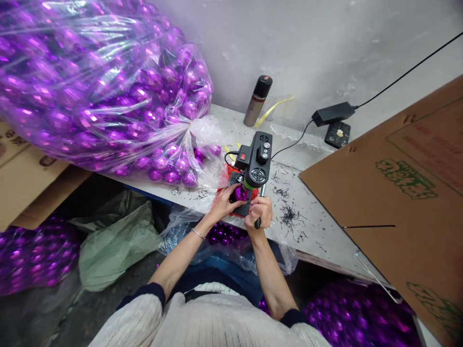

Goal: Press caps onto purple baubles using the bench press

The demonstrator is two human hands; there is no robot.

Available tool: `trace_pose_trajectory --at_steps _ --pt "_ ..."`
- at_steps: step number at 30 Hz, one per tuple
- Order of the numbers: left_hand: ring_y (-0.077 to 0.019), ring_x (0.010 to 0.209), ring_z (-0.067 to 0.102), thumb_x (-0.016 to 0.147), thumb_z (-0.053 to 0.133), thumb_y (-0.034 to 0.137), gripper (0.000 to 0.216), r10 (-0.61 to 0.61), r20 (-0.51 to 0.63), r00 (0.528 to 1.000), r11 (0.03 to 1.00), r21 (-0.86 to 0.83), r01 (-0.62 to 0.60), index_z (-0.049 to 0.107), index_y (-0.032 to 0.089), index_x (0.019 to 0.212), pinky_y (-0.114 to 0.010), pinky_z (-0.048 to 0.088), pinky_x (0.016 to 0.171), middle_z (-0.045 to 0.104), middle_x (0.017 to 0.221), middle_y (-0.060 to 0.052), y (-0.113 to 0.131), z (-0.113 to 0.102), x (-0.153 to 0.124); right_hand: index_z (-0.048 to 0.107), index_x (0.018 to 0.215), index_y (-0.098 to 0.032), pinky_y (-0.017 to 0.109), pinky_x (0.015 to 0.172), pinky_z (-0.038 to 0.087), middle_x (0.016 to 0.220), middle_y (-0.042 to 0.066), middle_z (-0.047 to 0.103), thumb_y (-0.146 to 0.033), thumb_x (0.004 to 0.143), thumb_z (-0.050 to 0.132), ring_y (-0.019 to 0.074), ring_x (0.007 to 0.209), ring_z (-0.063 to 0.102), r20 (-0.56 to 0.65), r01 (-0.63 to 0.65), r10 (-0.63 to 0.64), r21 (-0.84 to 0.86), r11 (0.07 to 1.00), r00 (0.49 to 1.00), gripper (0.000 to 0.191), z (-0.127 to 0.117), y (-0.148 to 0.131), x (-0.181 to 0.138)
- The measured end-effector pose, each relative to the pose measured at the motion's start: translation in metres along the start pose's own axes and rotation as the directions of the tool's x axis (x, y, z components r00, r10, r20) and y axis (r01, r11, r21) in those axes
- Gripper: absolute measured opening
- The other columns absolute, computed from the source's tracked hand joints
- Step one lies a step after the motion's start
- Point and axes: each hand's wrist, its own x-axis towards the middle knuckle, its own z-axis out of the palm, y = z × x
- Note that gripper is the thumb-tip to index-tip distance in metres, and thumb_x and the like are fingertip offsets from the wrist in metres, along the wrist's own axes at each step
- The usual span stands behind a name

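Note:
A small black bench drill press (pixel 261 159) stands on the white table, with a green ring at its lower head. My left hand (pixel 223 205) pinches a shiny purple bauble (pixel 241 193) between thumb and fingers, holding it on the base under the drill head. My right hand (pixel 259 212) is wrapped round the drill press lever (pixel 257 223), whose black end pokes out below the fist. The drill's tip and where it meets the bauble are hidden by the head. Red material (pixel 254 194) lies under the base.
A big clear bag of purple baubles (pixel 144 96) fills the left. A spray can (pixel 257 101) and power adapter (pixel 333 114) stand behind. Black shavings (pixel 289 215) litter the white table (pixel 313 231). A cardboard box (pixel 398 193) bounds the right. More baubles (pixel 224 233) sit in a bag below the table edge.

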Motion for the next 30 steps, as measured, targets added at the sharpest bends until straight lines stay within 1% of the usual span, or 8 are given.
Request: trace_pose_trajectory --at_steps 5,9,13,19,22,25,27,30 --pt "-0.0288 0.119 0.061 0.078 0.078 0.036 0.056 0.017 0.010 1.000 0.999 0.044 -0.017 0.060 0.023 0.129 -0.043 0.045 0.105 0.066 0.129 -0.010 0.001 0.001 0.003 0.043 0.073 -0.023 0.029 0.059 0.042 0.071 0.000 0.053 -0.024 0.098 0.036 0.0125 0.061 0.050 0.007 0.106 -0.105 -0.038 0.994 0.994 0.026 0.001 0.000 0.003" --pt "-0.0287 0.119 0.062 0.081 0.077 0.041 0.059 0.115 -0.001 0.993 0.987 0.115 -0.114 0.056 0.021 0.133 -0.045 0.048 0.103 0.066 0.129 -0.012 -0.003 0.001 0.001 0.046 0.069 -0.022 0.030 0.060 0.041 0.068 0.000 0.054 -0.018 0.095 0.040 0.0127 0.061 0.052 -0.021 -0.040 0.040 0.007 0.999 0.999 0.028 -0.007 -0.015 0.033" --pt "-0.0288 0.125 0.060 0.085 0.071 0.047 0.067 0.330 -0.030 0.944 0.903 0.302 -0.306 0.048 0.019 0.140 -0.050 0.045 0.109 0.064 0.131 -0.016 -0.009 -0.004 -0.039 0.048 0.069 -0.022 0.029 0.062 0.041 0.065 -0.001 0.052 -0.016 0.095 0.043 0.0131 0.063 0.053 0.047 -0.149 0.148 0.015 0.989 0.988 0.027 -0.017 -0.032 0.060" --pt "-0.0324 0.124 0.058 0.080 0.060 0.073 0.084 0.474 0.159 0.866 0.701 0.527 -0.481 0.051 0.015 0.140 -0.050 0.043 0.108 0.063 0.131 -0.019 -0.007 -0.021 -0.097 0.047 0.070 -0.021 0.028 0.062 0.041 0.068 0.000 0.054 -0.012 0.094 0.043 0.0126 0.065 0.054 0.058 -0.093 0.092 0.007 0.996 0.994 0.026 -0.016 -0.034 0.050" --pt "-0.0298 0.128 0.054 0.099 0.040 0.053 0.054 0.400 -0.013 0.916 0.730 0.609 -0.310 0.057 0.014 0.133 -0.047 0.042 0.108 0.060 0.135 -0.018 0.001 -0.046 -0.047 0.047 0.071 -0.022 0.028 0.062 0.042 0.068 0.000 0.054 -0.010 0.094 0.042 0.0123 0.066 0.054 0.062 -0.068 0.068 0.001 0.998 0.996 0.026 -0.016 -0.033 0.045" --pt "-0.0306 0.127 0.053 0.099 0.034 0.019 0.038 0.195 -0.248 0.949 0.700 0.713 0.043 0.063 0.011 0.123 -0.050 0.038 0.108 0.061 0.132 -0.019 0.004 -0.084 0.043 0.046 0.070 -0.022 0.028 0.062 0.042 0.069 0.000 0.054 -0.011 0.094 0.042 0.0123 0.066 0.054 0.054 -0.074 0.074 0.000 0.997 0.996 0.026 -0.016 -0.033 0.046" --pt "-0.0347 0.119 0.056 0.092 0.042 0.013 0.033 0.023 -0.240 0.971 0.602 0.778 0.178 0.067 0.006 0.111 -0.052 0.041 0.103 0.066 0.120 -0.024 0.000 -0.106 0.099 0.046 0.070 -0.022 0.028 0.062 0.042 0.069 0.000 0.055 -0.011 0.094 0.043 0.0124 0.065 0.054 0.049 -0.085 0.085 0.001 0.996 0.995 0.027 -0.015 -0.034 0.045" --pt "-0.0358 0.114 0.059 0.083 0.053 0.010 0.029 -0.164 -0.099 0.981 0.518 0.838 0.171 0.069 0.008 0.107 -0.052 0.043 0.101 0.069 0.110 -0.022 -0.009 -0.122 0.150 0.047 0.070 -0.022 0.028 0.062 0.043 0.069 0.000 0.055 -0.011 0.094 0.043 0.0125 0.066 0.054 0.040 -0.095 0.094 0.006 0.995 0.995 0.026 -0.014 -0.034 0.043"
